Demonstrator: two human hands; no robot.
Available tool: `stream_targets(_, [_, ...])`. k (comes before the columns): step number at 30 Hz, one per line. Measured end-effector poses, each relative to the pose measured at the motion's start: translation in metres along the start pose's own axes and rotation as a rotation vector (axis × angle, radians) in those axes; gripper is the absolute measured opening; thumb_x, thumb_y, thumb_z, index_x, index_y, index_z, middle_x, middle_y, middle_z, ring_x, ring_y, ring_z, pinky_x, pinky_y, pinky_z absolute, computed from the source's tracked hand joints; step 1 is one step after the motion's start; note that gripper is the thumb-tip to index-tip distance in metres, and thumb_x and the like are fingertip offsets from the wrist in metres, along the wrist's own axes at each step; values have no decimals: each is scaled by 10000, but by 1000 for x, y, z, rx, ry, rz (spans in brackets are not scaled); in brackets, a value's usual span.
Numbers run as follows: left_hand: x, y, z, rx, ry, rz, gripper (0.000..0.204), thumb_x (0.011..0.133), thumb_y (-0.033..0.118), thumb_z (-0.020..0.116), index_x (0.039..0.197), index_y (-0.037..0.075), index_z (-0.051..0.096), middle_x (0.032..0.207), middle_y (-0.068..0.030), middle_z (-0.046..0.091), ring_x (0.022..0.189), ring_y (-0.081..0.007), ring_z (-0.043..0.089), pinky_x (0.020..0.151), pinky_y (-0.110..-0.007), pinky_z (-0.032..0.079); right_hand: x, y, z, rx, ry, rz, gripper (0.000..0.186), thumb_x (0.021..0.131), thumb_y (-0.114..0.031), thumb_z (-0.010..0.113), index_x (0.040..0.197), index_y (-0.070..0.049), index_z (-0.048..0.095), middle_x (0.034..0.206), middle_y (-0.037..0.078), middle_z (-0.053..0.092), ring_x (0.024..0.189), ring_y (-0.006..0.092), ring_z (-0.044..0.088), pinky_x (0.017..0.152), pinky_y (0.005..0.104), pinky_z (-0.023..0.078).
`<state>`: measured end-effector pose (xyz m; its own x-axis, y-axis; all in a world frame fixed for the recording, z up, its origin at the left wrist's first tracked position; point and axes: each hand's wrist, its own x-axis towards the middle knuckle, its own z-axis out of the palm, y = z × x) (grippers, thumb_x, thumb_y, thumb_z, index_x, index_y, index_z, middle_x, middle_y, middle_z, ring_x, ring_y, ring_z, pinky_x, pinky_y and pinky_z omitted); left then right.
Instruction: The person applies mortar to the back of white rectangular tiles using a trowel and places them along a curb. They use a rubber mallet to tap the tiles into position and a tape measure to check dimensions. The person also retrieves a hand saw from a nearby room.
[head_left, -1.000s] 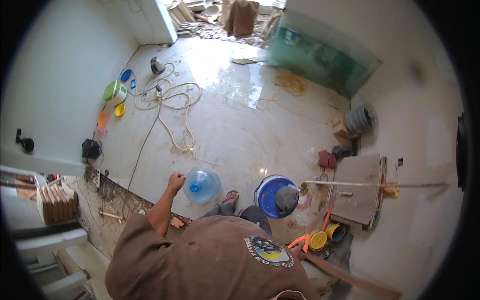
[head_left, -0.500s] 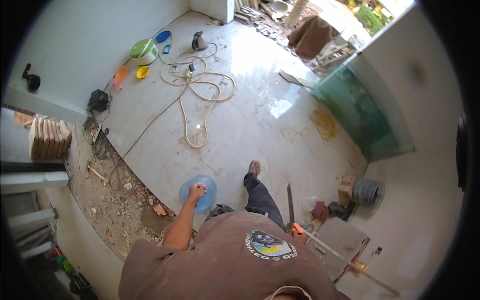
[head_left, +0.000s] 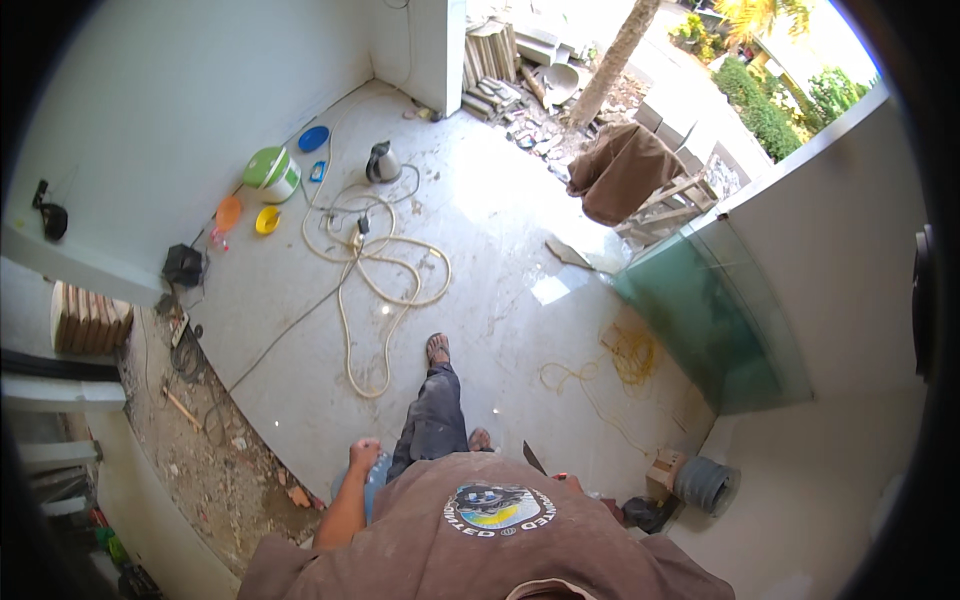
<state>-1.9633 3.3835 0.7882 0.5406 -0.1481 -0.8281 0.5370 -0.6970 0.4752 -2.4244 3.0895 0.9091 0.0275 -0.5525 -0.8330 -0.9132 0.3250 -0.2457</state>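
My left hand (head_left: 365,453) is closed at the top of a light-blue plastic water jug (head_left: 379,474), which hangs beside my left leg. Most of the jug is hidden by my arm and brown shirt. At my right side, the dark blade of a handsaw (head_left: 534,457) sticks out past the shirt. My right hand (head_left: 574,484) shows only in part at its orange handle, and its fingers look wrapped round it.
A cream hose (head_left: 400,297) and a black cable loop across the tiled floor ahead. Green glass panes (head_left: 715,320) lean on the right wall, near tangled yellow cord (head_left: 630,352). An electric kettle (head_left: 383,163) and a green-lidded bucket (head_left: 272,174) stand farther off. Rubble (head_left: 215,440) borders the left.
I have stepped forward, and my view has tilted up toward the doorway. The jug now sits closer against my left leg. The saw has dropped mostly behind my shirt.
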Motion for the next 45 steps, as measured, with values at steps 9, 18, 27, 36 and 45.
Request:
stream_targets(9, [139, 198, 16, 94, -82, -84, 156, 848, 106, 607, 935, 18, 702, 782, -83, 686, 630, -163, 642, 533, -295, 505, 128, -196, -48, 317, -34, -30, 319, 825, -238, 725, 1066, -30, 749, 860, 98, 734, 735, 158, 650, 641, 335, 511])
stream_targets(18, [274, 586, 112, 111, -176, 352, 216, 887, 184, 659, 1027, 22, 690, 808, -36, 685, 680, -115, 635, 585, -244, 483, 231, -369, -80, 499, -1, -70, 373, 877, -264, 710, 1171, -36, 719, 935, 91, 732, 773, 148, 644, 655, 344, 511])
stream_targets(27, [337, 762, 184, 348, -220, 395, 270, 872, 213, 697, 1040, 2, 711, 884, -59, 714, 797, -142, 669, 695, -283, 515, 372, -529, -161, 397, -119, -82, 371, 880, -277, 714, 1171, -47, 723, 928, 81, 733, 776, 142, 643, 657, 343, 510])
stream_targets(36, [382, 872, 239, 525, -241, 243, 242, 884, 190, 708, 1024, -6, 726, 899, -61, 721, 793, -125, 640, 716, -294, 517, 444, -708, -305, 602, 10, -95, 369, 884, -296, 707, 1168, -61, 728, 916, 91, 735, 766, 129, 641, 652, 328, 502])
stream_targets(45, [527, 1021, 285, 499, -633, 243, 208, 906, 167, 691, 1028, 0, 708, 874, -44, 707, 776, -116, 633, 665, -272, 514, 536, -843, -378, 649, 243, -181, 362, 846, -256, 708, 1144, -52, 729, 894, 116, 731, 744, 152, 634, 688, 350, 507])
